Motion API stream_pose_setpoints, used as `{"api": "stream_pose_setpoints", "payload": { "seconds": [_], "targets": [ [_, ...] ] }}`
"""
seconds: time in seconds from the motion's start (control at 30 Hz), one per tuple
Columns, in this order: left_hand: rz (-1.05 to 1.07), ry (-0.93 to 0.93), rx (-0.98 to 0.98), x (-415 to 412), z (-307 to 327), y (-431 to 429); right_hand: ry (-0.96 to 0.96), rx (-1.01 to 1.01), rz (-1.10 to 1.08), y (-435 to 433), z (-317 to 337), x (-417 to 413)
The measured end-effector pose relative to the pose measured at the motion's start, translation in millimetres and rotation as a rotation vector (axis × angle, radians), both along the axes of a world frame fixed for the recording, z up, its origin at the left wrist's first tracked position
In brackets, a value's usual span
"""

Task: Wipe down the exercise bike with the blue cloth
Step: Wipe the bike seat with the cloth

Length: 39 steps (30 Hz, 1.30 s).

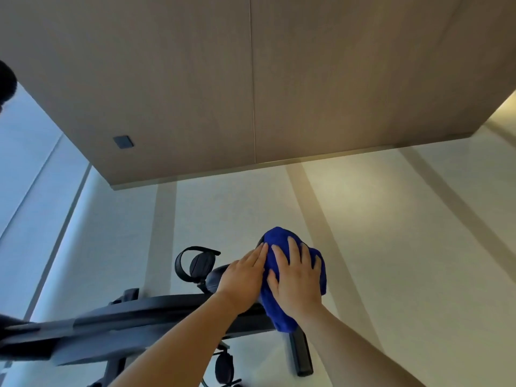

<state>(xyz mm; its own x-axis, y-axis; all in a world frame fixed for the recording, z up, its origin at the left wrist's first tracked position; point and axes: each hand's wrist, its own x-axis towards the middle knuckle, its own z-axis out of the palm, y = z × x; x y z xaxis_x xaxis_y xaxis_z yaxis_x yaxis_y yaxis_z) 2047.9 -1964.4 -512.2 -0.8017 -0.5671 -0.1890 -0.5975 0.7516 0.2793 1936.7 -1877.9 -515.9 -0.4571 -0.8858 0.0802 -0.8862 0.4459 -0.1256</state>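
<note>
right hand grip flat, nothing clasped: fingers spread, pressing the blue cloth over a rounded end of the exercise bike, likely for wiping pressure; left hand equally flat at cloth's edge, apparently steadying; pedal just beside.

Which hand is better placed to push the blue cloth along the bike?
Right. The right hand lies spread flat on the blue cloth; the left hand only touches its edge, resting on the bike.

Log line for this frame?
step: wipe | left hand: flat, fingertips touching blue cloth | right hand: pressing cloth onto exercise bike
</note>
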Motion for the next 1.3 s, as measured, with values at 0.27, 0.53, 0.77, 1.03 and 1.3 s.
{"api": "stream_pose_setpoints", "payload": {
  "seconds": [0.27,0.53,0.77,1.03,1.3],
  "targets": [
    [0.061,0.147,0.017,10,-4,21,-0.049,-0.101,-0.018,15,-4,3],
    [-0.264,0.127,-0.049,17,6,22,-0.146,-0.244,-0.339,53,-3,46],
    [-0.463,0.146,-0.138,28,-4,6,-0.078,-0.197,-0.495,32,-14,71],
    [-0.477,0.101,-0.065,15,-17,-2,0.0,-0.192,-0.532,22,-25,58],
    [-0.338,0.108,-0.158,-24,-19,-14,-0.104,-0.086,-0.455,-8,-11,11]
  ]
}}
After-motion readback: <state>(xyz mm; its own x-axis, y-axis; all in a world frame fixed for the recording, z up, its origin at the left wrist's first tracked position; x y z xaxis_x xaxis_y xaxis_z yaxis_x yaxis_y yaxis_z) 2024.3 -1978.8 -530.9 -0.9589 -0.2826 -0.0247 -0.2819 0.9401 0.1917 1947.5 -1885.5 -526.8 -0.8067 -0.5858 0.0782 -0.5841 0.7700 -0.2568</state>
